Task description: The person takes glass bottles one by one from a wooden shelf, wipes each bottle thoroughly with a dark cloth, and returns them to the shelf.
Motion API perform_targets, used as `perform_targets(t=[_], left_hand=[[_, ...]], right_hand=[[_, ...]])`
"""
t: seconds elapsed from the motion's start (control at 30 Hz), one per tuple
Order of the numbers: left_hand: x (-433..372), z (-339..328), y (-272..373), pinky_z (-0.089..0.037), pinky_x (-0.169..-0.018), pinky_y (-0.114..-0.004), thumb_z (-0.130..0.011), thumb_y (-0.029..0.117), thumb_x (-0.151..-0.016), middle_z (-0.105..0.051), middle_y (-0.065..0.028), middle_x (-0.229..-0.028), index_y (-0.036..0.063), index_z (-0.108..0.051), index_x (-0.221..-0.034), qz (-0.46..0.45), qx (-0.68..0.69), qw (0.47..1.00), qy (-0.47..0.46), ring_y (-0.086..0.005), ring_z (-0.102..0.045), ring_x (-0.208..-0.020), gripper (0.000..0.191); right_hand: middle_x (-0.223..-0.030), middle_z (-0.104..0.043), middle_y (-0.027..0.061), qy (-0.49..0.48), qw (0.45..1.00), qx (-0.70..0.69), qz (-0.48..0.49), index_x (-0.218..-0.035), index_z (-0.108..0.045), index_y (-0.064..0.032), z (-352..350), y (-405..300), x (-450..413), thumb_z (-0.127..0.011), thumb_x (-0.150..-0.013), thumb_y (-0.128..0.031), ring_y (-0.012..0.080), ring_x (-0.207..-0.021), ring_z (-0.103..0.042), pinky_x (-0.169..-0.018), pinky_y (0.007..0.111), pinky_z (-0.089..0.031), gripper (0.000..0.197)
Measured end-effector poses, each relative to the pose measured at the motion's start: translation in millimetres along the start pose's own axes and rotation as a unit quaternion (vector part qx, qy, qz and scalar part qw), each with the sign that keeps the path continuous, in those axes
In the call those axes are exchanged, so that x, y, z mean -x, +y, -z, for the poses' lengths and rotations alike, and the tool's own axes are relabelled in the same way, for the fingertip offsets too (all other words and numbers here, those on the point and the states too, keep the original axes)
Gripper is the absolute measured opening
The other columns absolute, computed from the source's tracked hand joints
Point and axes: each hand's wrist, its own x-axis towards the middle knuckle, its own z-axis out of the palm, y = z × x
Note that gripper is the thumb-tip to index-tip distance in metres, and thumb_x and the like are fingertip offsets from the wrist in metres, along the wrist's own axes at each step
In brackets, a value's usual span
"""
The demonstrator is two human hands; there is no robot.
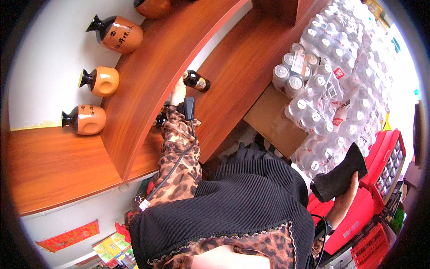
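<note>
My left hand [178, 91] reaches under the upper shelf board and is closed at the neck of a dark glass bottle [198, 81]. The board's edge hides part of the fingers. That bottle has a gold-toned label and is over the lower wooden shelf [231, 64]. Other dark bottles [160, 119] are half hidden behind my leopard-print sleeve. Out to the right, my right hand [349, 191] holds a folded black cloth [341, 173], well away from the shelves.
Ceramic jars [122, 34] with dark necks line the upper shelf [161, 50]. Beyond the lower shelf are a cardboard box [275, 117], a pack of cans [292, 72] and stacked shrink-wrapped bottles [349, 67]. Red boxes [352, 218] are near my right arm. A black cable [178, 158] runs along my left sleeve.
</note>
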Motion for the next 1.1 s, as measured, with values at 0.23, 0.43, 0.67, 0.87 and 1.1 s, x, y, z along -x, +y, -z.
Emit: perform_targets(t=[0.23, 0.43, 0.67, 0.87, 1.1], left_hand=[[0.6, -0.4, 11.7, -0.046, -0.075, -0.031, -0.065, 0.029, -0.084, -0.058, -0.0047, -0.088, 0.0048, -0.058, -0.093, 0.057, -0.055, 0.997, 0.022, -0.0171, -0.060, -0.085, 0.027], [20.2, 3.7, 16.4, -0.041, -0.079, -0.030, -0.074, 0.014, -0.076, -0.053, -0.0011, -0.091, 0.0054, -0.053, -0.095, 0.057, -0.014, 0.998, -0.009, -0.0134, -0.052, -0.089, 0.029], [68.5, 34.9, 34.4, -0.043, -0.087, -0.041, -0.064, 0.013, -0.082, -0.060, -0.0157, -0.108, -0.0040, -0.053, -0.111, -0.108, -0.420, 0.893, 0.124, -0.0260, -0.058, -0.098, 0.035], [104.1, 115.4, 44.7, -0.045, -0.083, -0.043, -0.059, 0.020, -0.086, -0.060, -0.0200, -0.108, -0.0057, -0.056, -0.108, -0.054, -0.575, 0.800, 0.162, -0.0289, -0.058, -0.095, 0.033], [124.9, 135.5, 46.1, -0.045, -0.082, -0.040, -0.060, 0.021, -0.086, -0.060, -0.0179, -0.109, -0.0046, -0.056, -0.108, 0.064, -0.577, 0.799, 0.158, -0.0265, -0.058, -0.095, 0.034]], right_hand=[[-0.111, -0.058, 0.0122, -0.023, 0.999, 0.016, -0.025, -0.125, -0.045, 0.0000, -17.6, 7.7, -1.3, -0.057, -0.088, -0.031, 0.0244, -0.097, -0.059, -0.087, 0.037, -0.046, 0.049], [-0.113, -0.059, 0.0134, -0.074, 0.995, 0.011, -0.066, -0.124, -0.048, -0.0003, -12.8, 13.1, -21.2, -0.057, -0.089, -0.029, 0.0252, -0.099, -0.059, -0.090, 0.038, -0.045, 0.046], [-0.100, -0.062, 0.0115, -0.034, 0.998, 0.046, -0.035, -0.109, -0.055, 0.0058, -19.2, 9.7, -44.5, -0.067, -0.082, -0.026, 0.0206, -0.084, -0.062, -0.077, 0.034, -0.051, 0.044], [-0.110, -0.062, 0.0103, -0.112, 0.990, 0.026, -0.081, -0.120, -0.054, -0.0018, -33.6, 7.7, -57.1, -0.063, -0.085, -0.024, 0.0215, -0.094, -0.062, -0.085, 0.034, -0.050, 0.042], [-0.110, -0.062, 0.0088, -0.150, 0.983, 0.026, -0.105, -0.120, -0.054, -0.0030, -58.4, -0.8, -57.2, -0.062, -0.086, -0.024, 0.0197, -0.095, -0.061, -0.085, 0.032, -0.049, 0.041]])
